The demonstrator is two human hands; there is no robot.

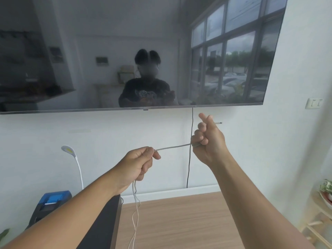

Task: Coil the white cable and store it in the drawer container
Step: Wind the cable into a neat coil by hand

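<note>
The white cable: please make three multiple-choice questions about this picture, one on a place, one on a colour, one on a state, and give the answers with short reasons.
1. Where does the slack of the white cable hang?
A. Below the left hand
B. Over the right forearm
C. From the television

2. What colour is the thin cord running down the wall from the television?
A. Red
B. Black
C. Yellow

3. How is the stretch of cable between the two hands?
A. Cut in two
B. Knotted
C. Pulled nearly straight

Answers:
1. A: loose strands drop from under the left hand toward the floor.
2. B: the cord shows dark against the white wall.
3. C: it runs as one almost straight line from the left hand to the right hand, whose curled fingers hold it, the cable's end sticking out past them.
</note>
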